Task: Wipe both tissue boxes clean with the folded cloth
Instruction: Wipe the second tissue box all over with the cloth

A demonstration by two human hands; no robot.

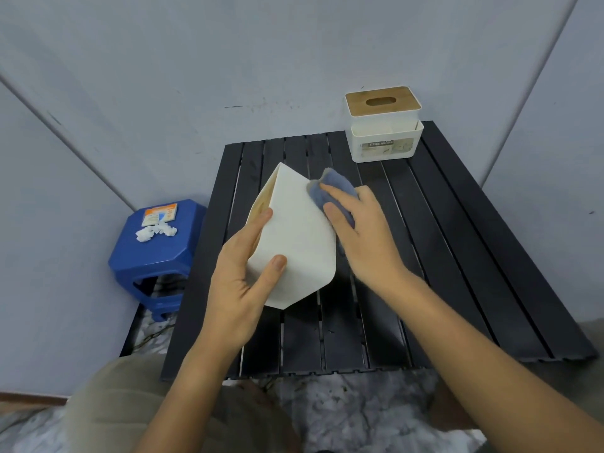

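Over at the far left, a blue plastic stool (157,253) is seen beside the table, with a small orange-and-white packet (160,214) lying on its seat; the print on it is too small to be read, and a few crumpled white scraps (155,232) are scattered just in front of it. Next, the left hand (240,282) is wrapped around a white tissue box (295,237), thumb pressed on the pale face turned toward the camera, fingers curled round its left edge; the box is held tilted above the black slatted table (457,273), one corner pointing down. Against the box's upper right edge a folded blue-grey cloth (333,188) is pressed flat by the right hand (362,230), fingers stretched over it. Further right, at the table's far edge, a second white tissue box (384,125) is stood upright, topped by a wooden lid (380,101) with an oval slot; on its front label the words "TISSUE HOLDER" can just be made out, the rest being blurred.
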